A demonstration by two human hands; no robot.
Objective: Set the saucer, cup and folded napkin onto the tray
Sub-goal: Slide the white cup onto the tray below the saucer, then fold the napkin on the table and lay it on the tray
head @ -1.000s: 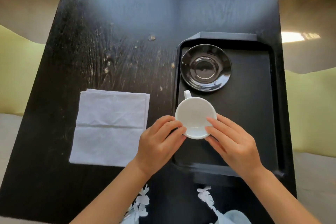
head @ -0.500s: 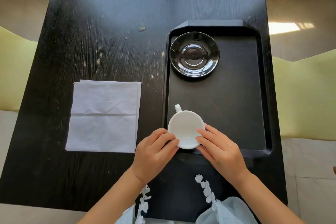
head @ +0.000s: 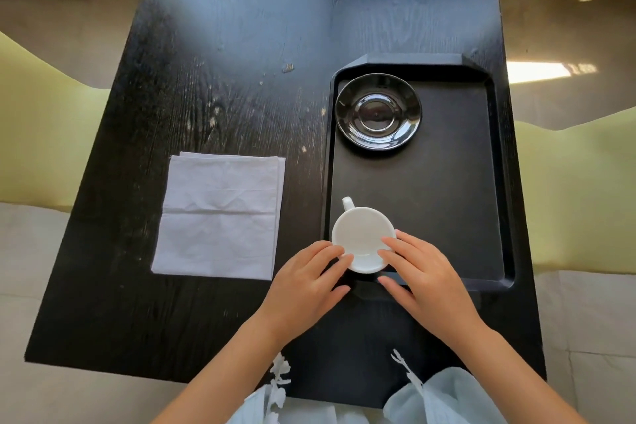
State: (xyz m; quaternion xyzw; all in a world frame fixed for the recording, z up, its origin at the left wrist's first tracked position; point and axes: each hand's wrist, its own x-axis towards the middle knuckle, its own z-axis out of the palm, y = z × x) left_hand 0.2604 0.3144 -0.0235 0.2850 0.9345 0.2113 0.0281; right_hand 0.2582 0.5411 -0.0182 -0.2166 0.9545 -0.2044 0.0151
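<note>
Our fingertips (head: 339, 256) of the left hand (head: 304, 286) lie curved against the left wall of the white cup (head: 363, 239), and those of the right hand (head: 421, 277) press on its right wall, so both hands are closed around the cup from two sides, the fingers of each hand close together. We cannot tell if the cup rests on the tray (head: 447, 200) or hangs a little above it; it is at the near left corner of the tray, very close to the raised rim, with its small handle turned away from us. From this place we think the first danger is the rim: if we put the cup down half on it, the cup will stand tilted and may tip over toward the table (head: 206, 62). The cup wall looks smooth, and only fingertips hold it, so it could also slip if we loosen one side before the other. The black saucer (head: 378, 112) sits in the far left part of the tray, well apart from the cup; if the cup must go on it, a careless setting down could knock the two hard pieces together. The folded napkin (head: 220, 213) lies on the table, left of the tray, not yet moved, and a sleeve could drag it.
</note>
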